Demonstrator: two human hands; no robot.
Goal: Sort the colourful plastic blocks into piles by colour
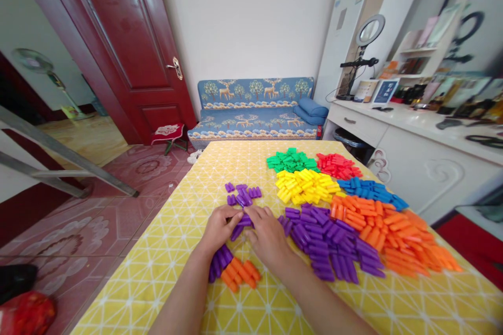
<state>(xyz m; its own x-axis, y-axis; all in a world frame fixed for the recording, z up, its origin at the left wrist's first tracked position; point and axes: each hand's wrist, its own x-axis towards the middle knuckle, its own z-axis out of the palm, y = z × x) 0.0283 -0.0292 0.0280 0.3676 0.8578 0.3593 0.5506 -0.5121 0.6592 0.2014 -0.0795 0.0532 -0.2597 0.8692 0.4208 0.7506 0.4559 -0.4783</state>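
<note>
Between my left hand (220, 226) and my right hand (270, 235), at the middle of the table, is a purple plastic tube-like piece (245, 220). My left thumb and fingers close on its left end, and my right fingertips press on its right end. Just beyond my fingertips lie several loose purple pieces (243, 196). Under and beside my left wrist sits a small group of purple pieces (220, 259) and orange pieces (239, 273) laid side by side. My right hand is next to a large heap of purple pieces (326, 241).
Behind the purple heap are piles of orange (387, 225), yellow (306, 187), green (291, 160), red (338, 166) and blue pieces (369, 191). A yellow patterned cloth (157, 267) covers the table. Beyond stand a blue sofa (255, 115) and, at right, a white dresser (424, 141).
</note>
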